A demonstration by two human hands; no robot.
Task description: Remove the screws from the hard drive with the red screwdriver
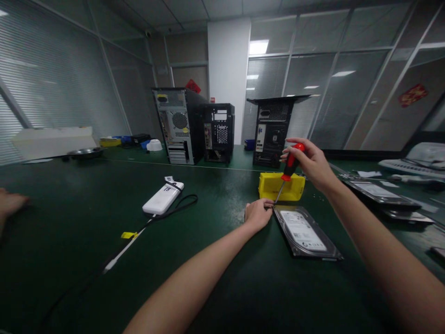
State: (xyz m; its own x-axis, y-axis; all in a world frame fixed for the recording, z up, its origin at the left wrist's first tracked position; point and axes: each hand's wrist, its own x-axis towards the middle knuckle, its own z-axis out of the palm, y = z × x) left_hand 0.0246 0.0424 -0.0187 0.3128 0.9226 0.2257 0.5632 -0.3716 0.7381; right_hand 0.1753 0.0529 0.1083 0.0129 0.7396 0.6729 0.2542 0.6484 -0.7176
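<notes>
Nearest: your two forearms (198, 278), reaching in from the lower edge and the right. Far left, another person's hand (13, 204) at the table's edge. Then a white power bank (162, 202) marked 18, black cable looped beside it. Behind, three computer cases (177, 125) upright in a row. Yellow bin (264, 188) close behind the work, partly covered by the screwdriver (291, 164). Right, beyond your arm, stacked drives (377, 192).

Your left hand (257, 215) rests low, at the hard drive's (302, 232) far left corner, fingertips bunched by the screwdriver's tip; cannot tell whether they pinch anything. Your right hand (309, 162) is raised, wrist above the table, thumb and fingers pinching the red-and-black handle.

Screwdriver slants, shaft down and leftward to that corner. Hard drive lies flat on the green table (222, 246), label up, long axis running from far left to near right.
</notes>
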